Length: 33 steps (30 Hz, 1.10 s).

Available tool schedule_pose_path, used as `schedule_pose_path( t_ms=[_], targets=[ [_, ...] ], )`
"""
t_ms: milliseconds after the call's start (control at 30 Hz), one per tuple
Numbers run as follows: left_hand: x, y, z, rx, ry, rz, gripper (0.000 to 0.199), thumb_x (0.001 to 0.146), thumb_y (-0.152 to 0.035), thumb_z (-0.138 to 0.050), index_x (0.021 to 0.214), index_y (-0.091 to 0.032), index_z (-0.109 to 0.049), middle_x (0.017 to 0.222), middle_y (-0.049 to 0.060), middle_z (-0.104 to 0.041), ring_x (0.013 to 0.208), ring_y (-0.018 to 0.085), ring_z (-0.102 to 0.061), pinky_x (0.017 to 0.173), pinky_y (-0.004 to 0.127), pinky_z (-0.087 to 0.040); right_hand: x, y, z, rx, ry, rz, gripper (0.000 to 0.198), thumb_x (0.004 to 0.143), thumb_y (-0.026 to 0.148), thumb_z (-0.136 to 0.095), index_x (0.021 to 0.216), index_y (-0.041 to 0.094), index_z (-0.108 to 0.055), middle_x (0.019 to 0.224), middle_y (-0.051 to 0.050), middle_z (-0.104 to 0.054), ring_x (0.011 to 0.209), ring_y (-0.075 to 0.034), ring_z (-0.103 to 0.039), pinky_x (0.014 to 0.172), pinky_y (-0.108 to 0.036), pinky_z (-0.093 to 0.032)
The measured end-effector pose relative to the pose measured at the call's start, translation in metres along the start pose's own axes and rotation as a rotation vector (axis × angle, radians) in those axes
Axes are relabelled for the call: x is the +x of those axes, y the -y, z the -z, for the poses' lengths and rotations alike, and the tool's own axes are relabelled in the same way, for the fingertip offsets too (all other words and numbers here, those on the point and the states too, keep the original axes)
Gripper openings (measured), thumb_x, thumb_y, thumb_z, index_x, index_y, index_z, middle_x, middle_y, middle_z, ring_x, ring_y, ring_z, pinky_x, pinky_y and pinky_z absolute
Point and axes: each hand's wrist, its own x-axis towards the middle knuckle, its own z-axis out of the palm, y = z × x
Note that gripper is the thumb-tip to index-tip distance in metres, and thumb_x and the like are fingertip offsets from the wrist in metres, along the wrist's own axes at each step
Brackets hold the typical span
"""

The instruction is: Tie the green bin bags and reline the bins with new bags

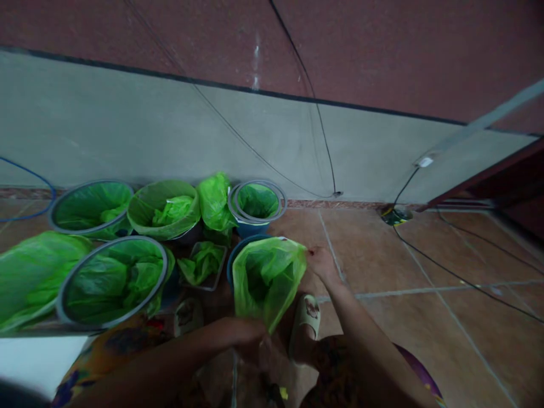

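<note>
A light green plastic bag hangs wide open between my two hands, its mouth facing up. My right hand is closed on the bag's right rim, with the fingers pinched together. My left hand, dark and somewhat blurred, is at the near rim, where the plastic is drawn to a point; its fingertips are hard to see. Behind the bag's left side shows the rim of a blue bucket; how far the bag sits inside it is hidden.
Green-lined grey-rimmed bins stand at left, beside a small clear tray holding green plastic. Nested buckets stand by the wall, next to a full green bag. A cable crosses the tiles at right, and slippers flank the bag.
</note>
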Motion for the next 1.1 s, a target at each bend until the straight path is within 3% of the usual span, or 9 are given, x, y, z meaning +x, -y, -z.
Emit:
schedule_pose_path(
  t_ms=[67, 167, 267, 467, 567, 700, 867, 1033, 1100],
  targets=[
    [0.005, -0.001, 0.023, 0.032, 0.027, 0.104, 0.02, 0.076, -0.04, -0.063, 0.088, -0.027, -0.073, 0.076, 0.003, -0.073, 0.075, 0.022, -0.069, 0.069, 0.035, -0.055, -0.002, -0.006, -0.007, -0.076, 0.027, -0.022, 0.031, 0.087, 0.032, -0.047, 0.086, 0.017, -0.075, 0.089, -0.019, -0.072, 0.085, -0.029, -0.069, 0.068, -0.037, -0.05],
    [0.016, 0.007, 0.061, 0.188, -0.341, 0.465, 0.035, 0.086, -0.037, -0.051, 0.108, -0.015, -0.067, 0.1, 0.015, -0.07, 0.096, 0.029, -0.067, 0.082, 0.04, -0.053, -0.01, -0.008, -0.022, -0.145, 0.035, -0.04, 0.028, 0.083, 0.025, -0.05, 0.09, 0.014, -0.075, 0.092, -0.022, -0.072, 0.085, -0.031, -0.069, 0.066, -0.039, -0.051],
    [0.025, 0.025, 0.083, 0.327, -0.541, 0.688, 0.045, 0.088, -0.029, -0.048, 0.127, -0.006, -0.051, 0.114, 0.021, -0.062, 0.104, 0.032, -0.063, 0.083, 0.041, -0.053, -0.013, -0.01, -0.029, -0.171, 0.052, -0.036, 0.027, 0.083, 0.019, -0.049, 0.091, 0.014, -0.075, 0.095, -0.023, -0.072, 0.086, -0.031, -0.069, 0.066, -0.039, -0.051],
    [0.034, 0.065, 0.077, 0.362, -0.542, 0.876, 0.035, 0.091, -0.007, -0.029, 0.117, -0.009, -0.052, 0.108, 0.019, -0.06, 0.102, 0.027, -0.065, 0.077, 0.034, -0.054, -0.006, -0.009, -0.02, -0.092, 0.06, 0.064, 0.031, 0.084, 0.016, -0.05, 0.109, 0.016, -0.068, 0.107, -0.016, -0.072, 0.1, -0.025, -0.068, 0.081, -0.033, -0.051],
    [0.037, 0.072, 0.073, 0.378, -0.546, 0.875, 0.036, 0.091, -0.004, -0.026, 0.116, -0.008, -0.052, 0.104, 0.018, -0.06, 0.098, 0.025, -0.067, 0.077, 0.033, -0.054, -0.002, 0.0, -0.019, 0.092, 0.014, 0.183, 0.037, 0.09, 0.025, -0.05, 0.124, 0.016, -0.06, 0.123, -0.013, -0.066, 0.11, -0.02, -0.064, 0.093, -0.028, -0.047],
    [0.039, 0.07, 0.073, 0.382, -0.543, 0.841, 0.039, 0.089, 0.0, -0.025, 0.117, -0.004, -0.052, 0.104, 0.021, -0.06, 0.097, 0.026, -0.067, 0.078, 0.033, -0.054, 0.004, 0.015, -0.03, 0.183, 0.032, 0.298, 0.042, 0.093, 0.036, -0.049, 0.127, 0.013, -0.058, 0.123, -0.012, -0.066, 0.111, -0.019, -0.063, 0.097, -0.028, -0.045],
    [0.04, 0.067, 0.077, 0.392, -0.576, 0.787, 0.042, 0.086, -0.004, -0.034, 0.124, -0.01, -0.052, 0.119, 0.02, -0.057, 0.11, 0.029, -0.059, 0.084, 0.04, -0.052, 0.008, 0.033, -0.043, 0.161, 0.11, 0.331, 0.03, 0.09, 0.021, -0.049, 0.113, 0.018, -0.067, 0.108, -0.008, -0.072, 0.096, -0.018, -0.066, 0.088, -0.028, -0.047],
    [0.045, 0.069, 0.099, 0.297, -0.649, 0.384, 0.067, 0.077, -0.015, -0.054, 0.143, -0.018, -0.039, 0.152, 0.012, -0.037, 0.133, 0.027, -0.039, 0.109, 0.044, -0.034, 0.003, 0.047, -0.032, 0.303, 0.201, 0.613, 0.026, 0.082, 0.009, -0.048, 0.091, 0.02, -0.071, 0.095, -0.002, -0.071, 0.088, -0.014, -0.063, 0.085, -0.025, -0.046],
    [0.048, 0.067, 0.11, 0.261, -0.618, 0.197, 0.064, 0.075, -0.014, -0.055, 0.138, -0.023, -0.046, 0.154, 0.007, -0.034, 0.138, 0.025, -0.034, 0.112, 0.043, -0.029, -0.001, 0.049, -0.025, 0.348, 0.23, 0.672, 0.026, 0.081, 0.009, -0.047, 0.089, 0.02, -0.07, 0.091, 0.0, -0.069, 0.084, -0.013, -0.061, 0.083, -0.024, -0.045]
  ],
)
